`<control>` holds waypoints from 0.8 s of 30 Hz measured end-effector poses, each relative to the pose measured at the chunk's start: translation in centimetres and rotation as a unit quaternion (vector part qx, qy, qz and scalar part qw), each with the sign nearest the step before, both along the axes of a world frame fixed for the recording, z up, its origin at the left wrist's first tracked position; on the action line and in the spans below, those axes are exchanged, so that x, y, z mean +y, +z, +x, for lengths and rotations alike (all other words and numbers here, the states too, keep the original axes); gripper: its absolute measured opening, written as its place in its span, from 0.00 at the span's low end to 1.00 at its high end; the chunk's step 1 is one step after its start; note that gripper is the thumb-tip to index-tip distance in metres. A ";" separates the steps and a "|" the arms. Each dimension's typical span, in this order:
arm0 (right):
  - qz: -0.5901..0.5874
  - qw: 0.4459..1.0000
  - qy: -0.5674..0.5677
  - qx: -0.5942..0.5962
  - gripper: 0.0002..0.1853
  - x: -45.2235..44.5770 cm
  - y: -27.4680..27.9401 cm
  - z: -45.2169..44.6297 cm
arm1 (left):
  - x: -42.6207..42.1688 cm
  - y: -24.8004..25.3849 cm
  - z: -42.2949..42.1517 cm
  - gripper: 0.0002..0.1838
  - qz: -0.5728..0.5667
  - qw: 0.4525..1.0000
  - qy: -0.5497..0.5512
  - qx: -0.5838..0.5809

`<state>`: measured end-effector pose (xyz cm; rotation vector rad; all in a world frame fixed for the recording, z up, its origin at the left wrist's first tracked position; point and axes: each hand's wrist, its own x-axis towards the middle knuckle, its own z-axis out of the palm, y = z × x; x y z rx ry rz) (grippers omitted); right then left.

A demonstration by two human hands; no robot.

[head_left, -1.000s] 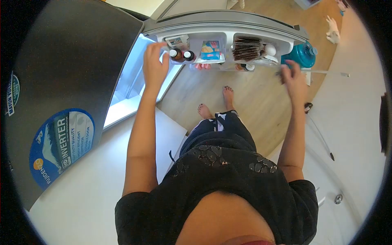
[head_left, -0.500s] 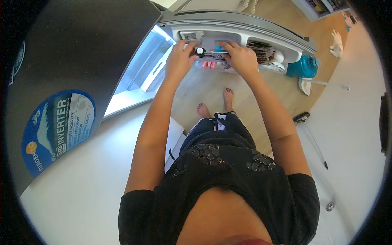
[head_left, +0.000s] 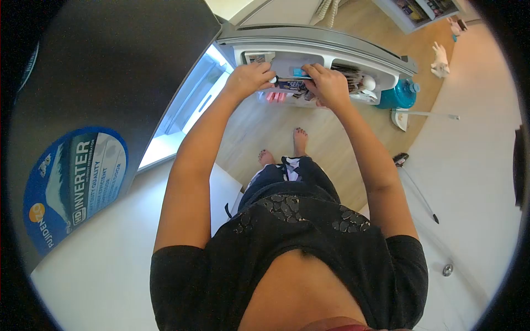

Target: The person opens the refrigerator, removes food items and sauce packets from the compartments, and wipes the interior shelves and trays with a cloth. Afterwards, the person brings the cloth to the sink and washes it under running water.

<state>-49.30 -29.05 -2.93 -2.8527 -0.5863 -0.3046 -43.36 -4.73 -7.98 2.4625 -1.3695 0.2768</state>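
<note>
Head view, sole entry. Refrigerator door (head_left: 317, 37): open, with a door bin (head_left: 301, 57) along its inner side.

Left hand (head_left: 248, 77): fingertips at a white cap (head_left: 273, 80); whether they clamp it cannot be told (the body below is mostly hidden).

Right hand (head_left: 329, 85): over the bin's near edge, fingers on a blue packet (head_left: 298, 71), thumb beside a dark-labelled packet (head_left: 291, 85); the firmness of the hold cannot be told.

Location of handled goods: at the bin's near edge, between the two hands.

Adjacent stock: brown sachets (head_left: 349, 70) and a white rounded object (head_left: 368, 83), right of the divider; pink items (head_left: 275, 97), lower down.

Hazards, as judged: a loose pinch could let either packet slip over the edge towards the floor (head_left: 259, 124); crowding could make one packet knock the capped item over; a rightward brush of the knuckles could spill the sachets; a swinging door could jolt everything.
</note>
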 end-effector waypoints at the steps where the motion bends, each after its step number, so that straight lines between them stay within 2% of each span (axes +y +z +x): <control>1: -0.007 1.000 -0.005 0.011 0.18 0.0 0.5 0.1 | 0.0 0.1 0.1 0.14 -0.003 1.000 -0.002 -0.004; 3: 0.004 1.000 -0.020 0.013 0.18 0.1 1.4 0.4 | 0.2 0.6 -0.2 0.15 -0.034 0.998 0.029 0.035; 9: 0.027 0.994 -0.073 0.080 0.19 -0.2 4.7 1.1 | 1.2 3.9 -2.1 0.15 -0.094 0.988 0.121 0.022; 12: 0.027 0.995 -0.055 0.081 0.17 -0.4 5.5 1.4 | 1.4 6.9 -2.8 0.14 -0.137 0.980 0.141 0.018; 16: 0.122 0.991 0.012 0.052 0.15 -1.1 5.5 1.6 | 1.0 11.1 -3.6 0.13 -0.128 0.978 0.166 0.022; 18: 0.125 0.989 0.034 0.073 0.14 -1.4 6.5 1.4 | 0.8 14.2 -3.4 0.14 -0.139 0.965 0.212 0.065; 19: 0.132 0.985 0.055 0.096 0.13 -1.7 7.4 1.9 | 0.4 17.4 -2.5 0.14 -0.167 0.947 0.250 0.110; 22: 0.137 0.983 0.101 0.069 0.12 -2.4 9.8 2.7 | -0.3 20.8 0.4 0.16 -0.188 0.942 0.275 0.022; 24: 0.150 0.979 0.121 0.068 0.12 -3.2 12.5 3.7 | -1.1 22.5 2.9 0.17 -0.213 0.926 0.310 0.017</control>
